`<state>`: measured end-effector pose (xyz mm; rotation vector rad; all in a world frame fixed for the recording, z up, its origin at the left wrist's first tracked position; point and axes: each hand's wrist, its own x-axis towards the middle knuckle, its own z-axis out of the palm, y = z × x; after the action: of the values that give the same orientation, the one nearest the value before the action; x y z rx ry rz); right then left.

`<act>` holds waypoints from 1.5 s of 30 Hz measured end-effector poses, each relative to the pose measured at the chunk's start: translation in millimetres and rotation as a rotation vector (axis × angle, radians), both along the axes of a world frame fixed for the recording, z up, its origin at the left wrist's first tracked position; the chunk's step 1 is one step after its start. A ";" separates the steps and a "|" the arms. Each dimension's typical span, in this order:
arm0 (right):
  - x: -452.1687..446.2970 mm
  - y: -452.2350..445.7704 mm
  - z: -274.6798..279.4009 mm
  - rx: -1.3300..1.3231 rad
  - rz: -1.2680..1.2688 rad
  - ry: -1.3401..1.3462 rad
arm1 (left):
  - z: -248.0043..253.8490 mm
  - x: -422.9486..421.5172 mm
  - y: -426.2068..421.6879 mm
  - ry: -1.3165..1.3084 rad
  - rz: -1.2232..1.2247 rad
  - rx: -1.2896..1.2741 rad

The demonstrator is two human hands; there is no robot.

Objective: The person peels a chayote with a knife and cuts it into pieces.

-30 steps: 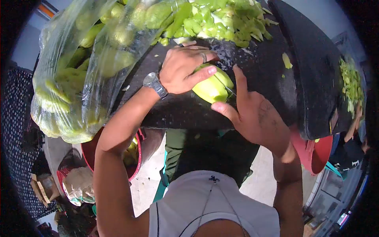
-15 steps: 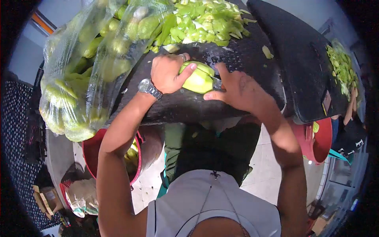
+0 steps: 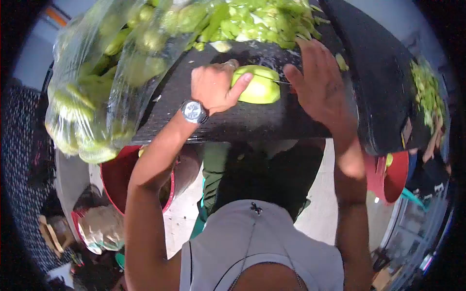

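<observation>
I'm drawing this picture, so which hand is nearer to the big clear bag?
Left. The left hand is just to the right of the bag, apart from it, holding the fruit; the right hand is farther right, past the fruit.

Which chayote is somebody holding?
The pale-green chayote in the left hand; it's outside the plastic bag, while many others lie inside.

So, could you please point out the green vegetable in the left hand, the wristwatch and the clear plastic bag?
Green vegetable (image 3: 261,92): head view, on its near side.
Wristwatch (image 3: 192,111): head view, on its dial.
Clear plastic bag (image 3: 127,99): head view, on its side wall.
</observation>
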<state>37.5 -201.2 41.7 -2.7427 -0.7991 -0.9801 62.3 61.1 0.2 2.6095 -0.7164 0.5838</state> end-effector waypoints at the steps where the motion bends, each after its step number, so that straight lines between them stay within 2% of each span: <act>1: 11.8 -8.7 1.5 -0.022 0.024 0.021 | 0.9 14.6 -6.3 -0.019 0.001 -0.017; 2: 16.0 -9.5 1.8 -0.044 0.023 0.036 | -0.6 16.7 -6.1 -0.043 -0.028 -0.087; 6: 23.1 0.9 -0.4 -0.089 -0.049 0.051 | 5.0 11.1 -10.7 -0.041 -0.009 -0.050; 8: 29.0 -4.1 -11.7 -0.053 -0.054 0.075 | 6.7 12.5 -14.4 -0.055 0.020 -0.004; 11: 37.2 -16.8 -36.0 -0.165 -0.005 0.059 | 13.9 9.4 -23.5 -0.107 0.018 0.050; 14: 34.2 -20.5 -65.0 0.019 -0.001 -0.191 | 19.3 7.0 -25.3 -0.126 -0.001 0.085; 17: 4.7 -14.5 -67.3 -0.318 -0.256 -0.493 | 19.3 2.3 -22.8 -0.133 -0.015 0.071; 21: 17.4 -9.3 -42.4 -0.261 -0.083 -0.450 | 5.5 -2.9 -12.6 -0.053 0.064 0.011; 23: 26.5 -2.8 -29.9 -0.234 -0.015 -0.532 | 2.3 -2.5 -10.8 -0.063 0.098 -0.016; 27: 23.2 -12.5 -48.6 -0.433 -0.159 -0.587 | -2.5 -3.0 -19.0 -0.138 0.129 0.001; 32: 32.8 -25.0 -85.9 -0.376 -0.194 -0.595 | 11.3 -2.3 -24.6 -0.222 0.051 0.046; 34: 19.8 -23.0 -85.0 -0.359 -0.213 -0.607 | 13.7 0.9 -26.2 -0.250 0.001 0.059; 36: 1.6 -23.6 -81.1 -0.280 -0.112 -0.446 | 19.2 2.6 -29.3 -0.224 -0.058 0.086; 38: -8.4 -25.2 -67.7 -0.131 0.106 -0.114 | 32.1 10.1 -29.6 -0.139 -0.078 0.165; 41: -29.3 -14.5 -42.7 0.158 0.083 0.454 | 50.3 23.7 -32.9 0.058 -0.097 0.305; 45: -76.5 16.8 -23.0 0.104 0.003 0.489 | 61.6 33.8 -40.6 0.129 -0.205 0.324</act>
<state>-39.0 -184.4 18.7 -2.7084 -0.6413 -0.3065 96.1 20.6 61.9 2.7812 -1.0980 0.2524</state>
